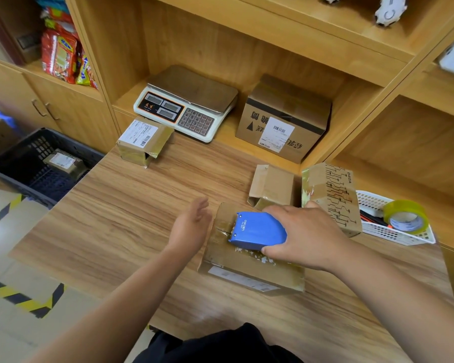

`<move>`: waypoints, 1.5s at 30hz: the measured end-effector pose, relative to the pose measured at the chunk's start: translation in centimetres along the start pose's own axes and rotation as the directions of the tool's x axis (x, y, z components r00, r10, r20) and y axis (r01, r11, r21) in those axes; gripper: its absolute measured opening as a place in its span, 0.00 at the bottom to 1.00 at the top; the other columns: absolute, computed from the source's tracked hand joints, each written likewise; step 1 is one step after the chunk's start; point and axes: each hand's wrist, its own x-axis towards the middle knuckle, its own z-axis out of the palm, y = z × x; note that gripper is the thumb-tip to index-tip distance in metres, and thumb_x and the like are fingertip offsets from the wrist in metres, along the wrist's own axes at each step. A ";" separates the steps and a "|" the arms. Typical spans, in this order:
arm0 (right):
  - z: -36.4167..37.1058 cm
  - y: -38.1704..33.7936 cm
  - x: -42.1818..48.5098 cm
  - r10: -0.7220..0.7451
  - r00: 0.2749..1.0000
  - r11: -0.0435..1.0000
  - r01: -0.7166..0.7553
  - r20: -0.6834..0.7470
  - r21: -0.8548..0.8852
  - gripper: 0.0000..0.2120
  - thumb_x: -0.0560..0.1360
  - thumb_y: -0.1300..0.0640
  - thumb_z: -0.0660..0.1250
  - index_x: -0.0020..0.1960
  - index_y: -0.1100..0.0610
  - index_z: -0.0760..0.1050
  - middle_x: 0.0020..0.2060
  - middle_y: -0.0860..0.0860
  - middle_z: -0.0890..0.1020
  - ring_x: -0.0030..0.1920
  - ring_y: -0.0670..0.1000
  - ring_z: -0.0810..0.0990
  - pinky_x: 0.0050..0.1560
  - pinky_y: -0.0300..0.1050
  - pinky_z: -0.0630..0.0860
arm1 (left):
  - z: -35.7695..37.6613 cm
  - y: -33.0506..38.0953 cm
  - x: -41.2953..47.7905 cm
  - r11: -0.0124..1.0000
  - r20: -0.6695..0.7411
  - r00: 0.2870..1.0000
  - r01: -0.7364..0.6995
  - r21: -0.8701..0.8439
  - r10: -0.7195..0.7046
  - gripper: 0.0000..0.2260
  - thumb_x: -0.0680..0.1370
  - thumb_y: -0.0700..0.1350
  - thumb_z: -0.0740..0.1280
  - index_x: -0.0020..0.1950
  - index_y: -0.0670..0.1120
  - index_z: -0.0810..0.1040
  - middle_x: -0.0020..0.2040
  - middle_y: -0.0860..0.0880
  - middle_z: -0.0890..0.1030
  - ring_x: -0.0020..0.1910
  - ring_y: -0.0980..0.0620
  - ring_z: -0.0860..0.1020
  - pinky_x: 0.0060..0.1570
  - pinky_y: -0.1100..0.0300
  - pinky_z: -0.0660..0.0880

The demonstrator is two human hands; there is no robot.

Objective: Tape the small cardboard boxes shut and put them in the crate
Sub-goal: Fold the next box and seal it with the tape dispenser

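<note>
Cardboard box [247,268] lies at five o'clock on the table [116,218]. The right hand [304,237] holds a blue tape dispenser [257,230] on top, grip curled round it. Left hand [192,229], grip spread, is at the box's nine o'clock. Black crate [24,163] at ten o'clock holds one parcel [63,162].

Wood-grain table [131,205] against light wooden shelving [220,48]; cabinet doors [45,108] left; pale floor [0,323], yellow-black hazard tape [24,299].
</note>
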 end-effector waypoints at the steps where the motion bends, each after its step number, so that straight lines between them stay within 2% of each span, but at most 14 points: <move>1: 0.0 0.1 0.0 0.001 1.000 1.000 -0.001 0.008 0.007 0.28 0.65 0.33 0.63 0.61 0.43 0.66 0.52 0.43 0.78 0.48 0.47 0.77 0.53 0.46 0.66 | 0.4 1.0 0.0 0.998 0.084 0.995 -0.053 0.023 0.051 0.19 0.81 0.43 0.60 0.72 0.50 0.68 0.63 0.57 0.71 0.64 0.60 0.68 0.63 0.66 0.61; 3: 0.0 0.3 0.0 -0.001 1.000 1.000 0.000 0.022 0.011 0.31 0.65 0.32 0.63 0.64 0.42 0.64 0.55 0.43 0.78 0.51 0.47 0.77 0.56 0.47 0.66 | 1.6 2.2 0.4 0.985 0.234 0.964 -0.149 0.092 0.125 0.21 0.82 0.43 0.57 0.75 0.51 0.62 0.70 0.58 0.65 0.71 0.61 0.59 0.68 0.68 0.53; 6: -0.2 0.4 -0.2 -0.006 0.999 1.000 0.006 0.046 -0.005 0.38 0.63 0.29 0.63 0.70 0.42 0.60 0.60 0.43 0.75 0.57 0.48 0.75 0.59 0.48 0.65 | 2.9 2.8 1.4 0.970 0.314 0.940 -0.187 0.155 0.131 0.21 0.83 0.42 0.54 0.77 0.48 0.58 0.78 0.53 0.55 0.76 0.59 0.49 0.71 0.66 0.45; 11: -0.2 0.7 -0.3 -0.036 0.998 0.998 0.038 0.056 -0.046 0.45 0.63 0.29 0.65 0.73 0.45 0.53 0.62 0.45 0.73 0.58 0.50 0.74 0.58 0.50 0.66 | 3.6 2.5 1.9 0.958 0.292 0.948 -0.195 0.209 0.129 0.17 0.84 0.43 0.53 0.73 0.45 0.66 0.76 0.49 0.62 0.76 0.54 0.55 0.70 0.66 0.48; 15: -0.3 1.2 -0.6 -0.057 0.996 0.997 0.060 0.071 -0.043 0.52 0.64 0.31 0.67 0.77 0.48 0.43 0.67 0.47 0.69 0.61 0.51 0.73 0.61 0.49 0.66 | 3.8 2.0 2.0 0.975 0.270 0.953 -0.176 0.136 0.135 0.15 0.83 0.40 0.53 0.68 0.46 0.71 0.73 0.48 0.66 0.76 0.53 0.55 0.73 0.61 0.49; 18: -0.4 1.7 -1.1 -0.092 0.995 0.996 0.093 0.048 -0.009 0.50 0.65 0.32 0.67 0.77 0.46 0.44 0.66 0.45 0.69 0.58 0.49 0.72 0.59 0.46 0.64 | 3.8 2.0 2.0 0.981 0.274 0.952 -0.168 0.102 0.134 0.14 0.83 0.40 0.53 0.64 0.50 0.72 0.72 0.49 0.68 0.76 0.54 0.55 0.75 0.56 0.52; 20: -0.5 2.4 -1.5 -0.116 0.993 0.993 0.115 0.037 0.017 0.46 0.67 0.34 0.67 0.76 0.43 0.47 0.64 0.43 0.70 0.51 0.48 0.69 0.55 0.44 0.63 | 3.9 2.3 1.8 0.978 0.272 0.952 -0.177 0.112 0.142 0.13 0.83 0.39 0.53 0.61 0.52 0.72 0.72 0.47 0.68 0.76 0.51 0.57 0.74 0.55 0.54; 22: -0.6 3.0 -2.0 -0.130 0.991 0.990 0.128 0.036 0.062 0.42 0.68 0.36 0.67 0.75 0.40 0.49 0.63 0.42 0.71 0.46 0.46 0.63 0.50 0.42 0.59 | 4.0 2.8 1.5 0.964 0.261 0.954 -0.199 0.179 0.148 0.16 0.83 0.39 0.52 0.67 0.47 0.72 0.73 0.45 0.66 0.75 0.47 0.59 0.73 0.57 0.55; 24: -0.5 3.5 -2.2 -0.145 0.988 0.985 0.140 0.047 0.097 0.42 0.69 0.35 0.67 0.75 0.38 0.48 0.63 0.42 0.71 0.46 0.45 0.61 0.51 0.41 0.57 | 4.1 3.0 1.3 0.950 0.252 0.957 -0.202 0.237 0.141 0.17 0.83 0.39 0.52 0.72 0.43 0.68 0.75 0.44 0.64 0.75 0.46 0.59 0.72 0.56 0.55; 30: 0.1 4.6 -2.0 -0.169 0.984 0.981 0.162 0.055 0.111 0.44 0.68 0.31 0.65 0.75 0.37 0.45 0.64 0.42 0.70 0.54 0.50 0.68 0.53 0.42 0.62 | 4.3 3.4 1.1 0.933 0.245 0.961 -0.199 0.299 0.126 0.17 0.83 0.40 0.52 0.72 0.43 0.69 0.75 0.43 0.63 0.75 0.45 0.59 0.71 0.57 0.56; 34: 0.5 5.8 -3.0 -0.181 0.980 0.980 0.172 0.079 0.104 0.45 0.68 0.31 0.65 0.75 0.36 0.43 0.62 0.43 0.71 0.55 0.52 0.67 0.49 0.42 0.60 | 4.3 2.4 1.3 0.931 0.222 0.970 -0.166 0.325 0.096 0.14 0.83 0.44 0.54 0.66 0.48 0.73 0.76 0.46 0.62 0.76 0.53 0.57 0.67 0.66 0.54; 38: 1.0 9.4 -5.0 -0.120 0.988 0.986 0.106 0.103 0.132 0.44 0.68 0.32 0.65 0.75 0.34 0.43 0.59 0.40 0.72 0.53 0.49 0.65 0.49 0.42 0.63 | 4.3 2.6 1.2 0.921 0.201 0.977 -0.143 0.362 0.073 0.14 0.83 0.47 0.55 0.67 0.50 0.73 0.77 0.48 0.59 0.75 0.52 0.57 0.67 0.64 0.53; 41: 1.5 12.1 -7.0 -0.102 0.989 0.988 0.089 0.107 0.124 0.43 0.67 0.32 0.64 0.73 0.32 0.43 0.62 0.37 0.70 0.54 0.48 0.65 0.54 0.42 0.66 | 4.4 2.8 1.0 0.917 0.194 0.978 -0.147 0.372 0.078 0.15 0.83 0.50 0.55 0.67 0.52 0.73 0.77 0.49 0.59 0.75 0.53 0.58 0.68 0.62 0.53; 45: 2.4 14.7 -9.1 -0.081 0.992 0.983 0.063 0.099 0.172 0.39 0.68 0.34 0.65 0.72 0.31 0.47 0.64 0.34 0.68 0.54 0.46 0.65 0.54 0.38 0.62 | 4.5 3.3 0.7 0.890 0.188 0.980 -0.137 0.435 0.059 0.18 0.82 0.55 0.52 0.70 0.53 0.71 0.77 0.51 0.59 0.75 0.50 0.59 0.71 0.56 0.55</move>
